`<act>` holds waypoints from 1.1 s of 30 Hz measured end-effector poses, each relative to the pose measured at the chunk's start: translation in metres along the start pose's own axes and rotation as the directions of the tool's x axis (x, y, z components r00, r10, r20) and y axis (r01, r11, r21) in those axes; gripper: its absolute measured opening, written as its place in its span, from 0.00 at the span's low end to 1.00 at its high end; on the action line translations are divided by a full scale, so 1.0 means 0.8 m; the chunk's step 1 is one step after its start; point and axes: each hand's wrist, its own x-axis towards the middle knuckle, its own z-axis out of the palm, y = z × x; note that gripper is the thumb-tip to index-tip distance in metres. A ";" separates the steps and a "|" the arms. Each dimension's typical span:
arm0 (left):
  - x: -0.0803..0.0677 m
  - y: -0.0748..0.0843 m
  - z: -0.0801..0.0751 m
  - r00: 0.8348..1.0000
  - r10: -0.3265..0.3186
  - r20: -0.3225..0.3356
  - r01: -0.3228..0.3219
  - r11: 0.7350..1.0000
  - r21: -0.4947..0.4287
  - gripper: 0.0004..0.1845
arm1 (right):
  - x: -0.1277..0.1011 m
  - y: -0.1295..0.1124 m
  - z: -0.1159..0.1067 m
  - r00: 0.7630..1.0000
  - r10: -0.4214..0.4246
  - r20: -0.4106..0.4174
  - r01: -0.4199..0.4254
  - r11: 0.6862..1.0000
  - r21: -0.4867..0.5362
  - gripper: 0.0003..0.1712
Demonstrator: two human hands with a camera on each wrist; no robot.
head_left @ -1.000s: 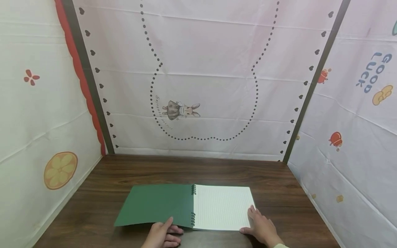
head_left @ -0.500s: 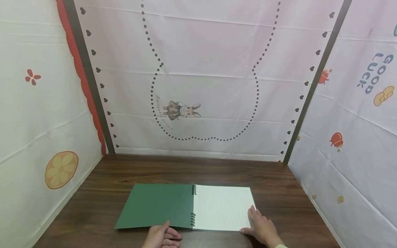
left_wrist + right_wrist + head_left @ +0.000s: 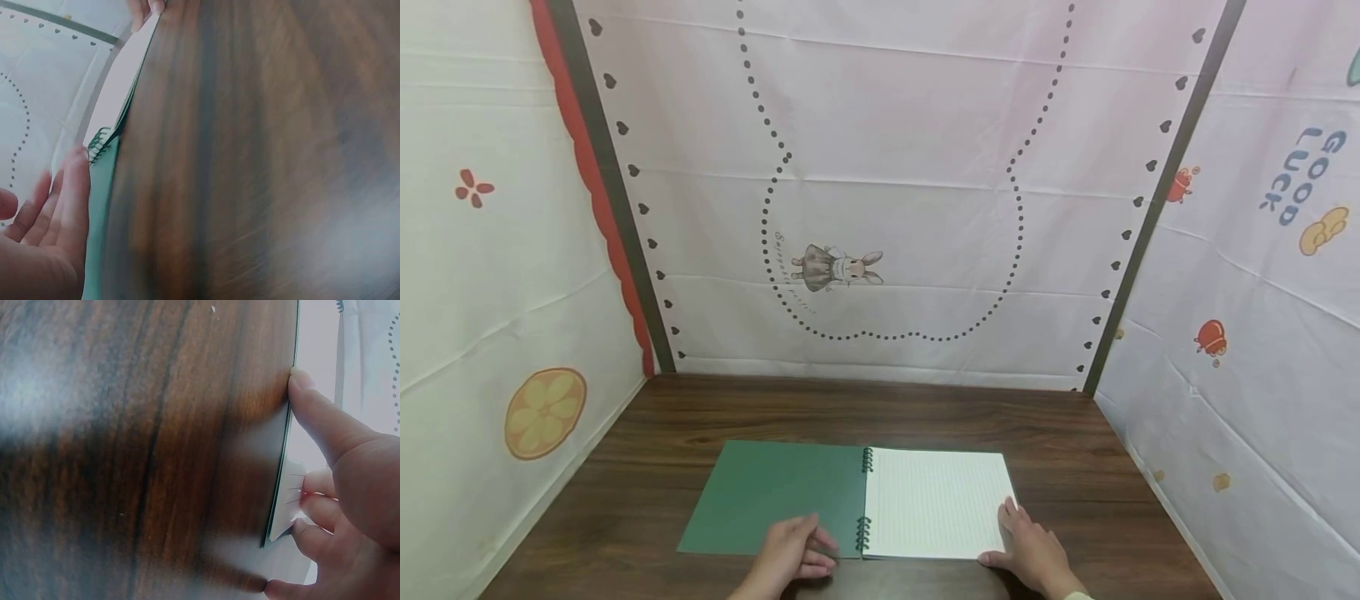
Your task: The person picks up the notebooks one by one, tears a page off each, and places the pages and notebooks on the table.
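Observation:
A spiral-bound notebook lies opened out on the dark wood table. Its green cover is folded out flat on the left, and a lined white page shows on the right. Above the cover's front edge is my left hand, holding nothing, its fingers relaxed and pointing toward the spiral binding. My right hand holds the notebook's front right corner. In the right wrist view the right thumb presses at the front edge, and the other fingers bend in against the right side.
The wooden table extends around the notebook. Printed cloth walls enclose it: a back wall with a rabbit drawing, a left wall with an orange slice, and a right wall with lettering.
The green cover has come down flat onto the table at its front left. My left hand has risen from beneath its front edge to above it. The right hand has stayed in place.

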 end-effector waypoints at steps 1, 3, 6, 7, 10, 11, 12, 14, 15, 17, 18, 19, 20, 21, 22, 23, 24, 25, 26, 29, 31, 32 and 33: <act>0.003 0.004 0.001 0.999 0.018 -0.038 -0.016 0.999 0.051 0.23 | 0.000 0.000 0.000 1.000 -0.002 -0.001 0.002 1.000 0.000 0.55; 0.009 0.013 0.003 0.991 0.071 -0.112 -0.051 0.984 0.173 0.20 | 0.000 0.000 0.000 1.000 -0.005 -0.002 0.005 1.000 0.001 0.55; 0.018 0.022 0.006 0.967 0.179 -0.183 -0.093 0.912 0.400 0.15 | 0.000 0.000 0.000 1.000 -0.004 0.003 0.004 1.000 0.008 0.56; 0.022 0.024 0.007 0.958 0.213 -0.193 -0.104 0.881 0.461 0.13 | 0.000 0.000 0.000 1.000 -0.002 0.003 0.002 1.000 0.010 0.56; 0.032 0.028 0.007 0.933 0.308 -0.185 -0.135 0.777 0.614 0.08 | 0.000 0.000 -0.001 1.000 0.004 0.008 -0.004 1.000 0.012 0.56; 0.035 0.029 0.007 0.929 0.328 -0.172 -0.149 0.757 0.637 0.08 | 0.000 0.001 -0.001 1.000 0.005 0.010 -0.005 1.000 0.011 0.56; 0.037 0.030 0.007 0.926 0.344 -0.156 -0.162 0.735 0.659 0.09 | 0.001 0.001 0.000 1.000 0.005 0.010 -0.005 1.000 0.009 0.56; 0.042 0.031 0.007 0.923 0.362 -0.129 -0.175 0.694 0.699 0.12 | 0.001 0.001 0.000 1.000 0.007 0.011 -0.007 1.000 0.008 0.56; 0.044 0.032 0.007 0.923 0.367 -0.114 -0.181 0.677 0.713 0.14 | 0.002 0.001 0.000 1.000 0.007 0.012 -0.007 1.000 0.009 0.56; 0.048 0.033 0.008 0.926 0.366 -0.093 -0.182 0.649 0.738 0.18 | 0.002 0.002 0.001 1.000 0.007 0.012 -0.007 1.000 0.009 0.56; 0.050 0.033 0.009 0.927 0.366 -0.083 -0.183 0.634 0.751 0.20 | 0.002 0.002 0.001 1.000 0.007 0.011 -0.007 1.000 0.010 0.56; 0.052 0.033 0.009 0.927 0.368 -0.071 -0.186 0.616 0.766 0.22 | 0.003 0.002 0.002 1.000 0.008 0.012 -0.008 1.000 0.011 0.55; 0.053 0.033 0.010 0.927 0.369 -0.059 -0.189 0.599 0.778 0.23 | 0.003 0.002 0.002 1.000 0.009 0.012 -0.009 1.000 0.013 0.55; 0.055 0.033 0.011 0.928 0.369 -0.046 -0.192 0.581 0.791 0.25 | 0.003 0.002 0.002 1.000 0.010 0.013 -0.010 1.000 0.013 0.55; 0.056 0.033 0.012 0.929 0.368 -0.035 -0.193 0.563 0.803 0.26 | 0.003 0.002 0.002 1.000 0.012 0.014 -0.013 1.000 0.013 0.55; 0.057 0.033 0.013 0.929 0.369 -0.021 -0.196 0.542 0.817 0.28 | 0.003 0.002 0.003 1.000 0.015 0.015 -0.015 1.000 0.015 0.55; 0.058 0.033 0.014 0.931 0.366 -0.008 -0.198 0.523 0.829 0.30 | 0.003 0.002 0.003 1.000 0.016 0.015 -0.016 1.000 0.016 0.55; 0.059 0.033 0.014 0.932 0.361 0.005 -0.200 0.504 0.840 0.32 | 0.004 0.002 0.002 1.000 0.018 0.018 -0.018 1.000 0.019 0.55; 0.059 0.033 0.015 0.936 0.352 0.014 -0.198 0.492 0.848 0.33 | 0.004 0.002 0.002 1.000 0.019 0.020 -0.019 1.000 0.021 0.55; 0.062 0.034 0.017 0.946 0.321 0.035 -0.187 0.457 0.870 0.37 | 0.004 0.001 0.002 0.999 0.021 0.024 -0.022 0.999 0.025 0.56; 0.063 0.033 0.019 0.953 0.300 0.046 -0.182 0.443 0.878 0.38 | 0.003 0.001 0.001 0.999 0.022 0.024 -0.022 0.999 0.026 0.56; 0.064 0.033 0.019 0.957 0.287 0.048 -0.177 0.443 0.879 0.38 | 0.003 0.001 0.001 0.999 0.022 0.023 -0.023 0.999 0.027 0.56; 0.064 0.032 0.019 0.960 0.274 0.051 -0.173 0.441 0.881 0.38 | 0.003 0.001 0.001 1.000 0.022 0.022 -0.022 0.999 0.027 0.56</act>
